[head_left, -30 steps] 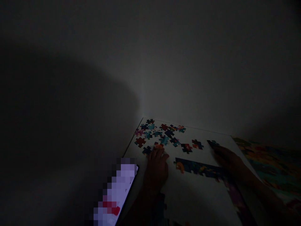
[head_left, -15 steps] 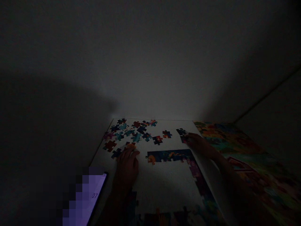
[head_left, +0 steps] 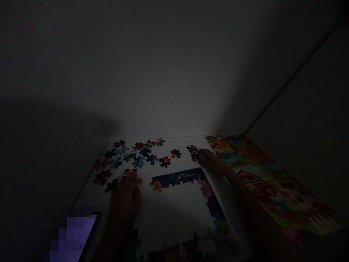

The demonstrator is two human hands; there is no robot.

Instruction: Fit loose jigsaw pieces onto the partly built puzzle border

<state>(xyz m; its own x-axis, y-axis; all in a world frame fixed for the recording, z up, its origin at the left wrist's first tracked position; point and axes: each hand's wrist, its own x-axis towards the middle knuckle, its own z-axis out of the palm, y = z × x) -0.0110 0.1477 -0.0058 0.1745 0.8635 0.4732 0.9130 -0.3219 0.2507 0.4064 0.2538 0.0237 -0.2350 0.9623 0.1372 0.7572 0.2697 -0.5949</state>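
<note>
While spread across a white board (head_left: pixel 169 214): loose jigsaw pieces (head_left: pixel 128 156) within reach of both hands

Likely light, stiff die-cut card, thin and easy to nudge out of place; best taken by an edge or tab between thumb and fingertip, with no pressing on the printed face. Pieces scattered over the upper left of the board, with a joined border strip (head_left: pixel 177 178) turning a corner below them. Right hand (head_left: pixel 211 162) reaching across the far side, fingers extended against 2 dark pieces (head_left: pixel 194 154); no telling whether pinching or only touching. Left hand (head_left: pixel 125 198) palm down near the board's left side, fingers lightly curled at a dark red piece (head_left: pixel 130 171); grip unclear. Farm-scene picture (head_left: pixel 272 185) just right of the board.
</note>
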